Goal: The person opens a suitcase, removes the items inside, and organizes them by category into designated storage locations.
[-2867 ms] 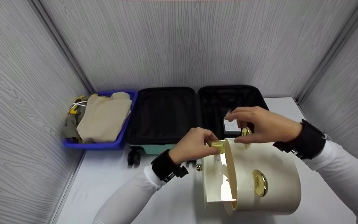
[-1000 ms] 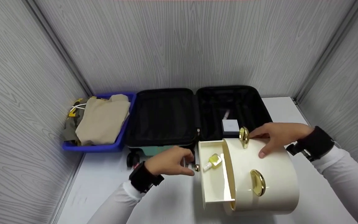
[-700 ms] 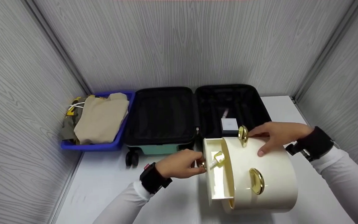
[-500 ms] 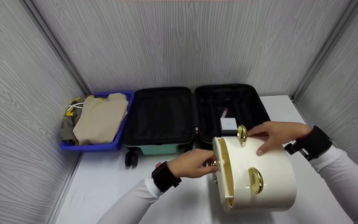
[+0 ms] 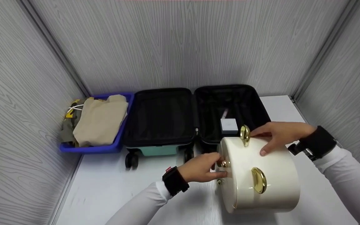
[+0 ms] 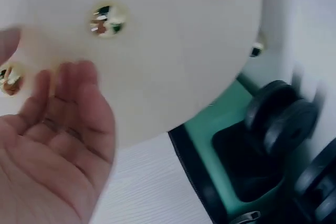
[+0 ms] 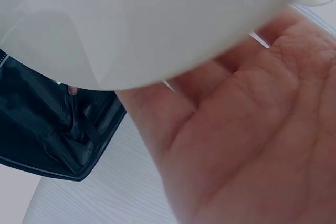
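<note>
A cream drum-shaped drawer organizer (image 5: 273, 175) stands on the table with its drawer front facing left; gold handle mounts (image 5: 259, 180) sit on its curved top. The drawer is in, flush with the front, and its inside is hidden. My left hand (image 5: 200, 168) is at that front, finger and thumb apart on either side of a gold knob (image 5: 226, 163). The left wrist view shows these fingers loosely bent and off the knobs (image 6: 107, 19). My right hand (image 5: 278, 136) rests over the organizer's far shoulder, thumb on top, fingertips hidden in the right wrist view.
Behind the organizer lies an open suitcase (image 5: 159, 117), black inside with a green shell; a small white-topped box (image 5: 229, 125) and a slim pinkish tube (image 5: 224, 113) are in its right half. To the left, a blue bin (image 5: 117, 147) holds beige (image 5: 102, 120) and camouflage clothes.
Earlier my left hand let go of a yellow nail polish bottle in the drawer, then pushed the drawer in by its knob. Its fingers are now parted. The right hand came down onto the organizer.
</note>
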Demonstrator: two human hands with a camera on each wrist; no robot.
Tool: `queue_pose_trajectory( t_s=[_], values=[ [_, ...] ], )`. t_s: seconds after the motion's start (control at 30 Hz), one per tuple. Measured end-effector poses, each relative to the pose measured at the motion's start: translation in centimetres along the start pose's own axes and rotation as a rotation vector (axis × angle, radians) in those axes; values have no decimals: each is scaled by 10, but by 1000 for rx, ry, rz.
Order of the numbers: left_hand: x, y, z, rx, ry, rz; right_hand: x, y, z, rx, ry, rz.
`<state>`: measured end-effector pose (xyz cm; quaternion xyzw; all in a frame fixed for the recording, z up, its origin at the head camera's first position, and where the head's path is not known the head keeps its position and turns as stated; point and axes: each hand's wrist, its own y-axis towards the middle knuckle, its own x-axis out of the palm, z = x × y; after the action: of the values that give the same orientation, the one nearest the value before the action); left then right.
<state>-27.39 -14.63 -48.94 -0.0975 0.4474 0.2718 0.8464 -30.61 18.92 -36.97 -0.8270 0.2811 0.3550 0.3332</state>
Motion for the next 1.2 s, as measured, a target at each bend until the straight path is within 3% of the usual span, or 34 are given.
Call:
queue_pose_trajectory(
  t_s=[0.2,0.4,0.73,1.2],
  values=[
    [16,4,-2,-21,146,-37,1,-7,2,27,0,0],
    [26,6,-4,0,180,-11,1,-13,7,27,10,14],
    [21,-3,-15,27,90,-46,2,-17,11,4,31,21],
    [2,-30,-36,-14,-49,-60,3,-20,13,-3,25,20]
  ],
)
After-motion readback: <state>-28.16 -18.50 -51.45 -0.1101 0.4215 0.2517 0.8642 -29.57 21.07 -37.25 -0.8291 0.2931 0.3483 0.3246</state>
